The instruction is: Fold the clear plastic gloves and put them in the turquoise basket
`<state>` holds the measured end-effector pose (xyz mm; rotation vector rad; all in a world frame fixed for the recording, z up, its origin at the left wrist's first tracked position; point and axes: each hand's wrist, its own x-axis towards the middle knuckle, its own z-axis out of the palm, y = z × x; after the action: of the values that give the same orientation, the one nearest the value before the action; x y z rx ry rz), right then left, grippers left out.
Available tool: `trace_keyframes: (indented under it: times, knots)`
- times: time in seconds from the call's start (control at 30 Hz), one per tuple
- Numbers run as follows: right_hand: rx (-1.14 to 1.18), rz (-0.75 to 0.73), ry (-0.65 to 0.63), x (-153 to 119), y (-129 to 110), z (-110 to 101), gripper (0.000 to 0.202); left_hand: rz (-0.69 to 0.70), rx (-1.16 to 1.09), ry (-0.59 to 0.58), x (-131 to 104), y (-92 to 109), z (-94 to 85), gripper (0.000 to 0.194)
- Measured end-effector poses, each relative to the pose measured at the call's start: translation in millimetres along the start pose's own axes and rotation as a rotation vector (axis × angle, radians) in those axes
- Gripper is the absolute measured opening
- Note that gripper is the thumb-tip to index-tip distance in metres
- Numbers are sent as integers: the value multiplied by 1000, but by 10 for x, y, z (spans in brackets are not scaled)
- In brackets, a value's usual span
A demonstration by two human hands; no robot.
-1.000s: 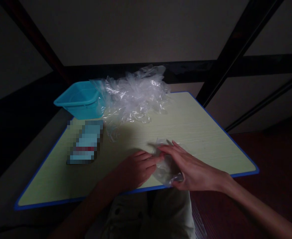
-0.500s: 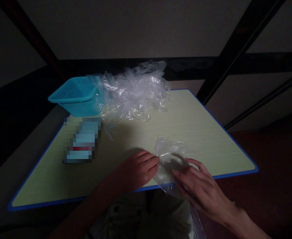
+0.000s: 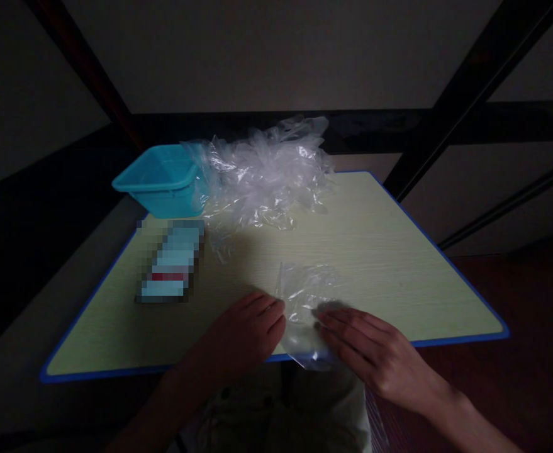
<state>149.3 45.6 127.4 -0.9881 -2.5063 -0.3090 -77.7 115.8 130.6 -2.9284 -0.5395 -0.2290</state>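
Observation:
A thin clear plastic glove (image 3: 304, 302), as far as its crumpled outline shows, lies flat at the front of the table, its lower end hanging over the edge. My left hand (image 3: 255, 324) has its fingers curled together and pinches the glove's left side. On the right side, my right hand (image 3: 368, 343) lies with fingers stretched out, its fingertips touching the film. Further back sits a loose heap of similar clear plastic gloves (image 3: 267, 176), with finger-like ends sticking out.
A blue plastic basket (image 3: 156, 185) stands at the back left, partly overlapped by the heap. In front of it lies a phone (image 3: 172, 261) with a blurred-out screen. The light wooden table (image 3: 389, 251) has a blue rim, and a wall rises behind it.
My right hand has moved left across the glove and its fingers have flattened out. My left hand still pinches the glove's side. The whole view has shifted slightly.

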Motion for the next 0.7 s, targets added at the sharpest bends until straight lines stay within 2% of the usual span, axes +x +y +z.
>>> trace_keyframes:
  times: [0.4, 0.7]
  knots:
    - [-40, 113, -32, -207, -87, -22, 33, -17, -78, 216, -47, -28, 78, 24]
    - [57, 188, -42, -224, -15, -39, 34, -65, -253, 205, -7, -74, 81, 22]
